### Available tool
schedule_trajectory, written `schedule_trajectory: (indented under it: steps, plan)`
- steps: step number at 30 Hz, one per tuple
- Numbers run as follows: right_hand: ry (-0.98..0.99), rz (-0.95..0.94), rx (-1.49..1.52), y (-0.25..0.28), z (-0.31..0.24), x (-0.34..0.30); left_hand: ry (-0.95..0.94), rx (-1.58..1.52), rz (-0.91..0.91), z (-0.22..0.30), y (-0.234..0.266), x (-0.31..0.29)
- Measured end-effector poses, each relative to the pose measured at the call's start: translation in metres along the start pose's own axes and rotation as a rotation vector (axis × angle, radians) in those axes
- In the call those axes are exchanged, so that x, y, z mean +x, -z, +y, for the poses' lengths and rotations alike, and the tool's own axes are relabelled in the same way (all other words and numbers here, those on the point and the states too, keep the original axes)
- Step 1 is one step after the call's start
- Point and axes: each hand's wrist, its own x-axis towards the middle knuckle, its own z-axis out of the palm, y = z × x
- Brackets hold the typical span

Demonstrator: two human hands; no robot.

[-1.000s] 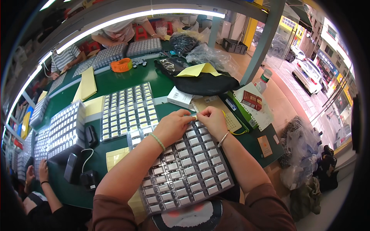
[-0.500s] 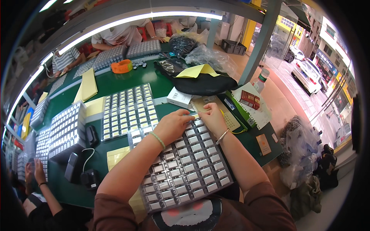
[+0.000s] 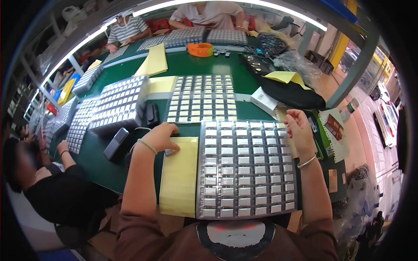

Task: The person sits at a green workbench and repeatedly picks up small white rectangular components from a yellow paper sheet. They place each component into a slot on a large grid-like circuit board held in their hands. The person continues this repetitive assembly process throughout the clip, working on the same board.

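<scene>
A clear tray [image 3: 246, 172] of several small white parts in rows lies right in front of me on the green table [image 3: 109, 169]. It overlaps a yellow sheet [image 3: 178, 178] on its left. My left hand [image 3: 163, 137] rests on the far end of that sheet, fingers curled, just left of the tray. My right hand [image 3: 298, 126] is at the tray's far right corner with fingers loosely bent, and I see nothing in it. A thin bracelet is on each wrist.
A second filled tray [image 3: 202, 98] lies beyond, stacked trays [image 3: 117, 102] to the left, two black boxes [image 3: 115, 143] beside them. A white box [image 3: 264, 99], a black bag [image 3: 287, 91] and an orange tape roll [image 3: 200, 49] sit farther off. A person [image 3: 48, 182] sits left; others work across.
My hands were close together at the tray's far edge; now they are apart, left on the yellow sheet, right at the far right corner. The view has shifted closer and left.
</scene>
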Motion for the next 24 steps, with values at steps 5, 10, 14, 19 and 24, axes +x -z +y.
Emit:
schedule_trajectory:
  steps: [5, 10, 14, 19, 24]
  plan:
    - [0.030, -0.043, -0.069, -0.011, -0.005, 0.000, -0.084, -0.164, 0.168, -0.010, 0.001, -0.009]
    - [0.055, -0.051, -0.130, -0.010, -0.022, -0.003, 0.036, 0.025, 0.086, 0.005, 0.005, -0.050]
    - [0.067, -0.069, -0.105, -0.012, -0.026, -0.003, 0.033, -0.082, 0.083, -0.009, -0.010, -0.042]
    - [0.130, -0.019, -0.075, -0.007, -0.029, 0.002, 0.033, -0.051, 0.149, -0.005, -0.010, -0.037]
    - [0.159, 0.009, -0.057, -0.010, -0.025, 0.000, -0.021, 0.003, 0.206, -0.006, -0.018, -0.033]
